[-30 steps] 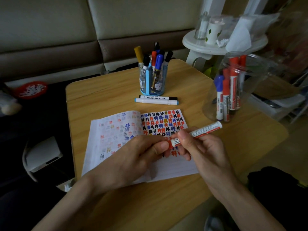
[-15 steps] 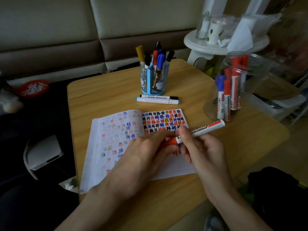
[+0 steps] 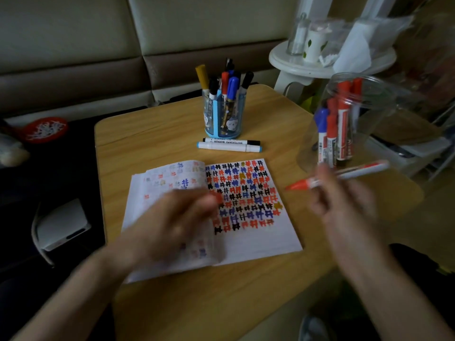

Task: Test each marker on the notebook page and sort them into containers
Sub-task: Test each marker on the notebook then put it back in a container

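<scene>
Hands now parted after capping. Right hand [image 3: 344, 203] pinches capped red marker [image 3: 349, 175] between fingers [image 3: 324, 179], swung off notebook [image 3: 258, 239]. Clear jar [image 3: 389, 112] just beyond fingers. Left hand [image 3: 177, 217] blurred over left page, finger pose unclear. Test seems done; sorting likely next.

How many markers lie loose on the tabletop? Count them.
2: a black-capped marker and a blue-capped marker, side by side before the blue cup; none appear hidden.

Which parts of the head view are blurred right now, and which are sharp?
Head view: the left hand and the right hand, holding the red marker, are motion-blurred; the notebook marks and the blue cup are sharp; lighting is dim.
</scene>
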{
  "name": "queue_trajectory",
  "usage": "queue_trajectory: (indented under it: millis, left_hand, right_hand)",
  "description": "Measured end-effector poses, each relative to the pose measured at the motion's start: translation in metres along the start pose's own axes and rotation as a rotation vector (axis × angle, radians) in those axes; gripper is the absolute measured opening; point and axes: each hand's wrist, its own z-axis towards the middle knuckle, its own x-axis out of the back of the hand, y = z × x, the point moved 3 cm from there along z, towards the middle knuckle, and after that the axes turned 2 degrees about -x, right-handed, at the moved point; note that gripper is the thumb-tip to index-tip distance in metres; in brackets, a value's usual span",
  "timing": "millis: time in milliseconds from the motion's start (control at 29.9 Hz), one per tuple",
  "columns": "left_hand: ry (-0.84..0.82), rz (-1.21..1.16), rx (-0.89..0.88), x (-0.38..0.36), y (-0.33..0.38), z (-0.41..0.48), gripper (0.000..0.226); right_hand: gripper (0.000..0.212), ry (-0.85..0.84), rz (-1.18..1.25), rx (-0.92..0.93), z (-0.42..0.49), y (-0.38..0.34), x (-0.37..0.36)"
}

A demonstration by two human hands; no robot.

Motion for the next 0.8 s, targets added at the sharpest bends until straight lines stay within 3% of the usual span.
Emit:
queue_trajectory:
  millis: [67, 201, 301, 435, 803]
  left_hand:
    - [0.044, 0.002, 0.0, 0.022, -0.012, -0.005, 0.038]
    - [0.068, 0.051, -0.008, 0.004, -0.001, -0.002, 0.029]
    - [0.094, 0.121, -0.087, -0.019, 0.004, 0.001, 0.02]
    - [0.122, 0.235, -0.12, -0.028, 0.0, 0.002, 0.027]
    - [0.115, 0.397, -0.116, -0.033, -0.008, 0.007, 0.029]
  right_hand:
    - [0.03, 0.044, 0.045, 0.06, 0.011, -0.014, 0.019]
    - [0.032, -0.142, -0.199, 0.056, 0.004, 0.003, 0.002]
    - [0.021, -0.191, -0.209, 0.025, 0.002, 0.015, -0.001]
    - [0.005, -0.115, -0.243, 0.051, 0.008, 0.019, 0.004]
    - [0.011, -0.092, -0.306, 0.145, 0.011, 0.03, 0.012]
